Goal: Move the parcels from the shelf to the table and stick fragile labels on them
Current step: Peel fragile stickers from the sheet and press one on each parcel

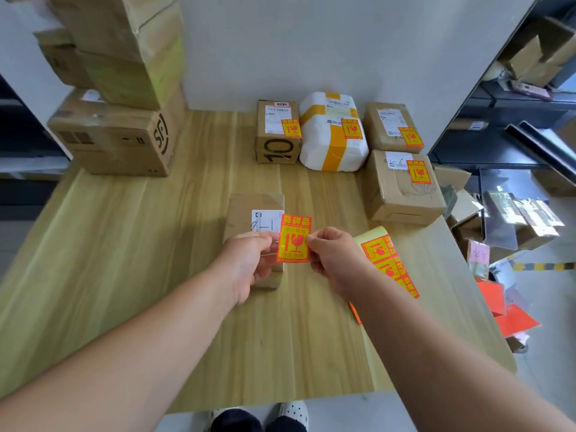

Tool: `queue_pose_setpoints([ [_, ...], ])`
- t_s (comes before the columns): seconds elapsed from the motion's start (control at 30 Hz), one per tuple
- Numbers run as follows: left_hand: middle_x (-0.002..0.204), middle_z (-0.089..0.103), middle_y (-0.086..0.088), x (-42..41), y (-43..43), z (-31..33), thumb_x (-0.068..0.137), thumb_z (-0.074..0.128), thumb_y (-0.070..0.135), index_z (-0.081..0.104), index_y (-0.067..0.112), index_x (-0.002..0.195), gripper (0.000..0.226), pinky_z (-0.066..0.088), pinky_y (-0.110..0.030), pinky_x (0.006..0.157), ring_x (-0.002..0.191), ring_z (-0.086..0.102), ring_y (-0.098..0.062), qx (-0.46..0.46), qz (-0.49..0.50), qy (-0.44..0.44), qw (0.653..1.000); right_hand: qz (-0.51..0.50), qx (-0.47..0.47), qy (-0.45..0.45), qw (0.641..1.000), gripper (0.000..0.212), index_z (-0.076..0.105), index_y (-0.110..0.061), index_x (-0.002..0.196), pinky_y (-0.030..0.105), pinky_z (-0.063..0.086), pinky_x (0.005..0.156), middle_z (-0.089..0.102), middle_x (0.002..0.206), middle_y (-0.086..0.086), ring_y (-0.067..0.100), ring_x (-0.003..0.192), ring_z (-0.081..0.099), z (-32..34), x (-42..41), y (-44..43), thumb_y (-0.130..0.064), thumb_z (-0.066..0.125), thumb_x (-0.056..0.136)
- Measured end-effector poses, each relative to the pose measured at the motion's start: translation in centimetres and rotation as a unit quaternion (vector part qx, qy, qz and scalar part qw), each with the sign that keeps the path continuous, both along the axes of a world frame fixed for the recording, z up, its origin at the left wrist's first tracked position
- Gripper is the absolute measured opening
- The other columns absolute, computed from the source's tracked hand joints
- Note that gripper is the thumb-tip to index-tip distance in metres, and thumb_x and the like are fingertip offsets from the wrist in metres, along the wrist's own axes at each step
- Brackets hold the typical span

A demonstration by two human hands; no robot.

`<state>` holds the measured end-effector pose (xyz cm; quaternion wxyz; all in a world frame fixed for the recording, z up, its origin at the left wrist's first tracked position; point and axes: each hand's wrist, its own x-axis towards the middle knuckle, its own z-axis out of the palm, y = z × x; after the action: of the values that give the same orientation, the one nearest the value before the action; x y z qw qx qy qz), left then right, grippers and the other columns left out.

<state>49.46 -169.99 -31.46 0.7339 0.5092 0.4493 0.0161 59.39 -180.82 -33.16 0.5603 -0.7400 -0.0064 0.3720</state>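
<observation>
**Pale wood surface, one sticker held over the near parcel**

Wood-grain surface (156, 244) stands against a grey wall, with a stack of cartons (118, 88) at its far left. Near the middle lies a small cardboard parcel (249, 213), long axis running near to far, a white shipping slip on its top.

Just above its right edge a fragile label (294, 238) is held up. The left hand (249, 263) pinches its left edge and the right hand (333, 260) pinches its right edge. The label's long axis also runs near to far, and its printed heading is at the far end.

The label looks thin, light and floppy, and probably tacky underneath, so the side edges are the sensible hold, keeping the fingers off the glue.

To the right lies a strip of labels (386, 263) on yellow backing. Along the far side sit a box marked 10 (277, 148), a white foam box (333, 151) and two cardboard boxes (402, 188), each already bearing a label.
</observation>
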Motion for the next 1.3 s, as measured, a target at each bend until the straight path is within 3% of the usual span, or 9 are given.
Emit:
queue_pose_setpoints([
  [0.2,0.086,0.066,0.000,-0.5,1.6,-0.2,0.096,0.049,0.011,0.059,0.019,0.103,0.015,0.044,-0.032,0.082,0.073,0.061,-0.014,0.058,-0.011,-0.012,0.998,-0.029,-0.026,-0.003,0.999,0.022,0.051,-0.014,0.076,0.026,0.042,0.058,0.054,0.067,0.004,0.014,0.059,0.047,-0.6,-1.0,1.9,-0.011,0.050,0.098],
  [0.37,0.109,0.063,-0.002,-0.9,5.3,-1.7,0.091,0.055,0.013,0.053,0.017,0.125,0.034,0.042,-0.025,0.067,0.085,0.057,-0.017,0.213,-0.009,0.024,0.977,-0.119,-0.011,0.047,0.992,0.020,0.054,-0.014,0.079,0.023,0.047,0.060,0.054,0.075,0.005,0.012,0.064,0.051,-1.0,-0.8,1.6,-0.009,0.051,0.099],
  [0.47,0.127,0.056,-0.004,-0.7,7.7,-2.5,0.090,0.059,0.016,0.050,0.017,0.130,0.041,0.043,-0.025,0.081,0.101,0.057,-0.020,0.288,-0.044,0.058,0.955,-0.159,-0.006,0.077,0.984,0.016,0.055,-0.013,0.083,0.025,0.049,0.064,0.055,0.077,0.006,0.013,0.067,0.051,-1.8,-0.9,0.9,-0.010,0.051,0.099],
  [0.53,0.134,0.052,-0.006,-0.2,8.9,-2.8,0.088,0.062,0.020,0.047,0.018,0.135,0.049,0.043,-0.032,0.095,0.115,0.053,-0.024,0.345,-0.089,0.090,0.930,-0.170,-0.004,0.093,0.981,0.016,0.054,-0.012,0.084,0.027,0.049,0.064,0.055,0.077,0.006,0.013,0.067,0.051,-2.4,-1.1,0.8,-0.011,0.050,0.100],
  [0.67,0.141,0.044,-0.008,1.6,10.6,-2.7,0.085,0.065,0.034,0.036,0.021,0.144,0.067,0.038,-0.039,0.103,0.129,0.039,-0.031,0.460,-0.200,0.154,0.851,-0.173,0.006,0.126,0.977,0.017,0.052,-0.013,0.083,0.030,0.048,0.064,0.057,0.077,0.006,0.014,0.067,0.052,-3.5,-1.7,1.0,-0.012,0.049,0.100],
  [0.9,0.160,0.011,-0.002,5.7,12.2,-4.4,0.083,0.066,0.049,0.014,0.021,0.152,0.091,0.022,-0.044,0.116,0.146,0.010,-0.028,0.532,-0.361,0.162,0.749,-0.150,0.046,0.176,0.972,0.010,0.051,-0.010,0.093,0.033,0.051,0.060,0.063,0.071,0.005,0.012,0.061,0.059,-4.4,-3.5,1.5,-0.010,0.046,0.101],
  [1.07,0.149,0.035,-0.006,6.7,13.0,-5.3,0.078,0.063,0.059,0.035,0.016,0.142,0.081,0.034,-0.040,0.106,0.135,0.035,-0.028,0.546,-0.417,0.193,0.701,-0.156,0.061,0.180,0.969,0.013,0.049,-0.009,0.089,0.037,0.055,0.067,0.064,0.078,0.010,0.018,0.069,0.064,-4.9,-3.6,2.3,-0.007,0.044,0.101],
  [1.2,0.141,0.042,-0.011,5.3,13.6,-5.0,0.067,0.064,0.072,0.042,0.017,0.135,0.090,0.033,-0.038,0.103,0.131,0.038,-0.031,0.551,-0.377,0.256,0.699,-0.166,0.054,0.159,0.972,0.017,0.049,-0.010,0.085,0.037,0.054,0.076,0.062,0.080,0.010,0.019,0.071,0.061,-4.8,-2.5,3.1,-0.005,0.044,0.100],
  [1.3,0.132,0.052,-0.011,3.4,14.0,-5.2,0.061,0.058,0.083,0.045,0.015,0.127,0.096,0.039,-0.036,0.092,0.124,0.046,-0.030,0.535,-0.328,0.324,0.707,-0.165,0.034,0.129,0.977,0.018,0.048,-0.014,0.083,0.033,0.051,0.073,0.062,0.078,0.007,0.017,0.069,0.060,-4.4,-1.5,3.8,-0.008,0.046,0.100],
])
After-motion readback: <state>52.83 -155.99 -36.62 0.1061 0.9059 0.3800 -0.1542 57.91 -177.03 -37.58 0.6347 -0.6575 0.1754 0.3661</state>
